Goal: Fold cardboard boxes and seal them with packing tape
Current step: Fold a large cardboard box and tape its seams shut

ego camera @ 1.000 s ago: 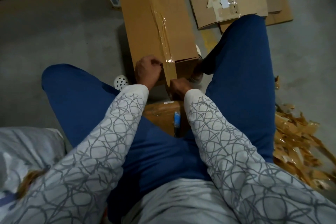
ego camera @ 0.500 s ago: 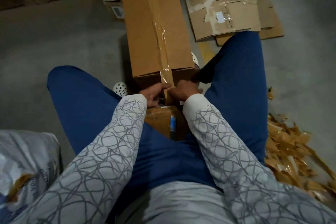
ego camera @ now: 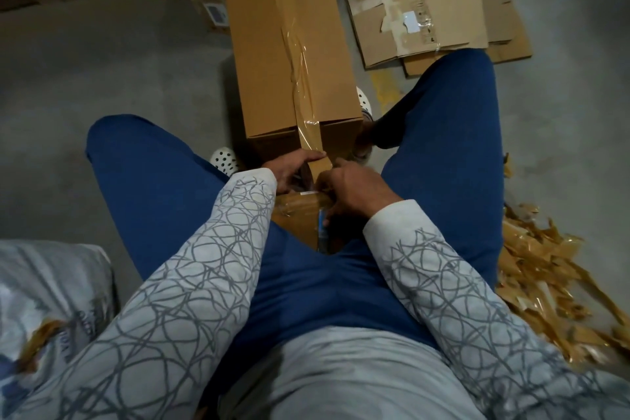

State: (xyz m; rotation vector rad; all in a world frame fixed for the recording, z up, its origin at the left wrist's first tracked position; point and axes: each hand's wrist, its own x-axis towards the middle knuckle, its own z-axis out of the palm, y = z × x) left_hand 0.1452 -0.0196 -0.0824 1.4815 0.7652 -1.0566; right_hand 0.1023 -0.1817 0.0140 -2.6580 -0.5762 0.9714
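A long brown cardboard box (ego camera: 272, 44) lies on the floor between my knees, with a strip of clear brown packing tape (ego camera: 300, 78) running along its top seam and down over the near end. At that near end my left hand (ego camera: 289, 170) grips the tape roll (ego camera: 320, 167), fingers curled over it. My right hand (ego camera: 351, 191) pinches the tape next to the roll. Under both hands sits a smaller taped carton (ego camera: 300, 218) with a blue-handled tool (ego camera: 322, 235) lying on it.
Flattened, torn cardboard sheets (ego camera: 426, 7) lie at the back right. A heap of crumpled used tape (ego camera: 552, 283) covers the floor at right. A small box (ego camera: 208, 0) stands behind the long box at the left. A grey sack (ego camera: 47, 293) sits at my left.
Both hands have come down from the box's top edge to below its near end. The tape now runs down over that end, and the hands have closed together on the roll.
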